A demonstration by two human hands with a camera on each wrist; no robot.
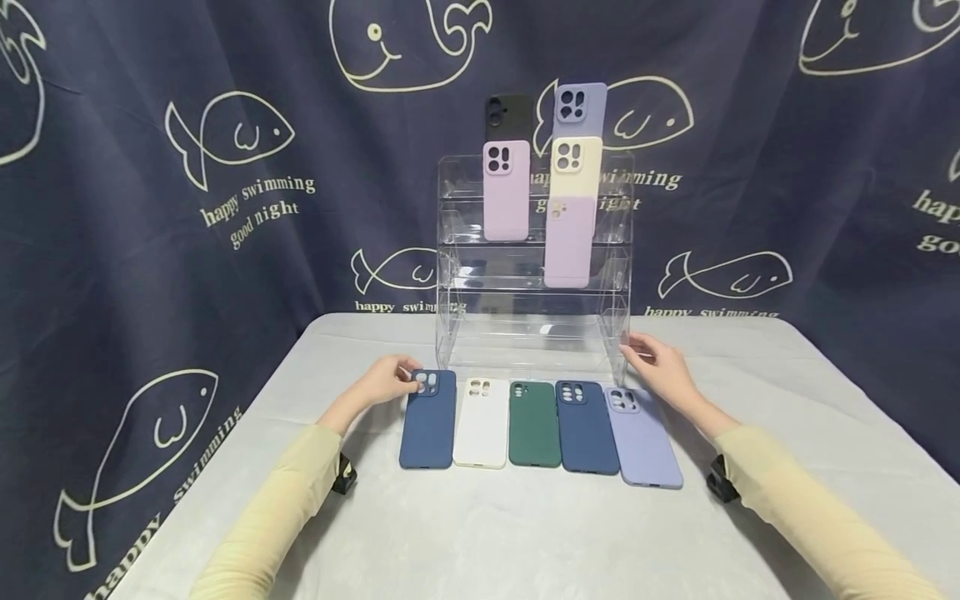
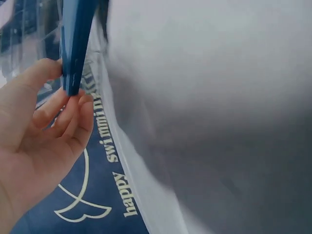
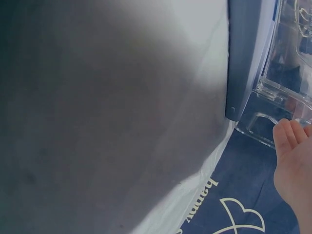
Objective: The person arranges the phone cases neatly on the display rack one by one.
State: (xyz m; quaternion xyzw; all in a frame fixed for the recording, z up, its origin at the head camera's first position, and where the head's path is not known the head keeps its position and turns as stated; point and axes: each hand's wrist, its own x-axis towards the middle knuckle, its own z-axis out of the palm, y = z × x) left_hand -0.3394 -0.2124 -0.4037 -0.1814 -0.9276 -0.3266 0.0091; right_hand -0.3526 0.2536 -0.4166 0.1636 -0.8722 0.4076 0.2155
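Observation:
My left hand [image 1: 386, 382] pinches the upper left corner of a dark blue phone case [image 1: 429, 429], thumb on one side and fingertips on the other in the left wrist view. To the right of it, in a row, are a white case [image 1: 482, 433], a green case [image 1: 535, 433], a second dark blue case [image 1: 590, 437] and a light purple case [image 1: 651, 450]. Behind the row rises a clear tiered display stand [image 1: 528, 333]. At its lower right side is my right hand [image 1: 662, 368], fingers nearly straight against the clear plastic in the right wrist view.
Upper tiers of the stand hold a black case [image 1: 508, 117], a lilac case [image 1: 506, 200], a periwinkle case [image 1: 592, 112], a cream case [image 1: 585, 179] and a pink case [image 1: 567, 250]. A grey-white cloth covers the table [image 1: 480, 533]. Behind hangs a navy fish-print curtain [image 1: 300, 67].

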